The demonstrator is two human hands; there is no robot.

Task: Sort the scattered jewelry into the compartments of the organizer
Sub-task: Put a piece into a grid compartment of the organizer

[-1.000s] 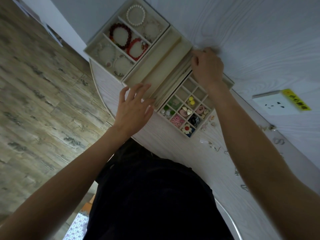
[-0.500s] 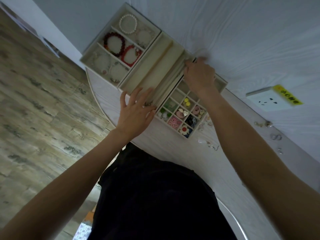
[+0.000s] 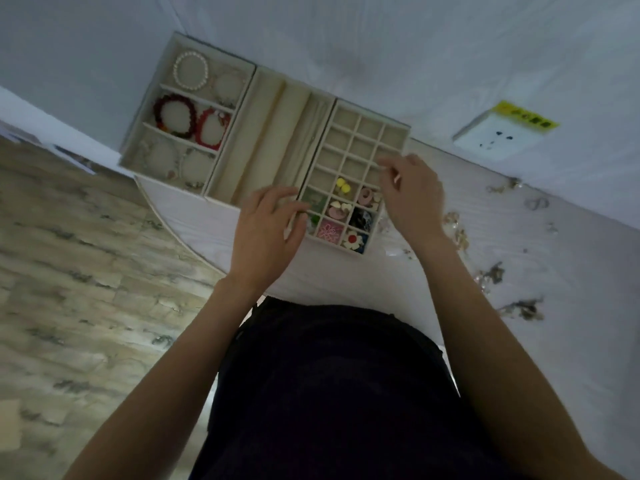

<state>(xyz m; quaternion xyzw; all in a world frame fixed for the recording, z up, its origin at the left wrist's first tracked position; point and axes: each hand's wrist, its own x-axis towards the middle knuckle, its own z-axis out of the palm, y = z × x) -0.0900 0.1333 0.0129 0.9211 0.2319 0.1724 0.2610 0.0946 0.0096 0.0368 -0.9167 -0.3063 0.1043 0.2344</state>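
On the table (image 3: 346, 278), against the wall, three beige trays sit touching in a row. The bracelet tray (image 3: 138, 140) on the left holds a pearl bracelet (image 3: 190, 71) and two red ones. The middle tray (image 3: 266, 140) has long troughs. The grid tray (image 3: 360, 174) on the right has small pieces in its near cells; its far cells look bare.

The left hand (image 3: 266, 233) rests at the grid tray's near left corner, fingers loosely spread and holding nothing I can see. The right hand (image 3: 412, 195) hovers over the tray's right edge, fingers half curled; whether they pinch anything I cannot tell.

It looks like the trays are just being settled, with sorting to go on. Next move probably calls for reaching right to the loose jewelry (image 3: 491, 275), scattered along the table: small, thin, tangly bits needing a fine pinch.
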